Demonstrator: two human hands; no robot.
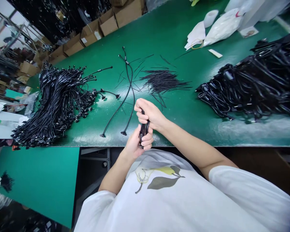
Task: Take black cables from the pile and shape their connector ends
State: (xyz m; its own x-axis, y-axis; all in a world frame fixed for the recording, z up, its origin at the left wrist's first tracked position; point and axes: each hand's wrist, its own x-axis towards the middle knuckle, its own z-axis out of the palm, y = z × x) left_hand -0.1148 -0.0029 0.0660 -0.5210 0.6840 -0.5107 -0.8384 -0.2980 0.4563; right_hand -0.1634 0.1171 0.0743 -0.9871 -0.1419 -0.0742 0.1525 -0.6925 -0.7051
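A folded black cable (143, 130) is held upright in front of my body, near the table's front edge. My left hand (137, 141) grips its lower part with fingers wrapped round. Just above, my right hand (151, 114) is closed on the upper part of the same bundle; whether a tie is in those fingers cannot be made out. Beyond my hands lies a heap of thin black ties (159, 80). Two loose black cables (131, 93) with connectors at their ends lie crossed to the left of that heap.
A large pile of black cables (60, 100) covers the left of the green table (169, 32). Folded cable bundles (251, 83) are heaped at the right. White bags (224, 27) and a paper roll (210, 18) stand far right; cardboard boxes (108, 22) line the far edge.
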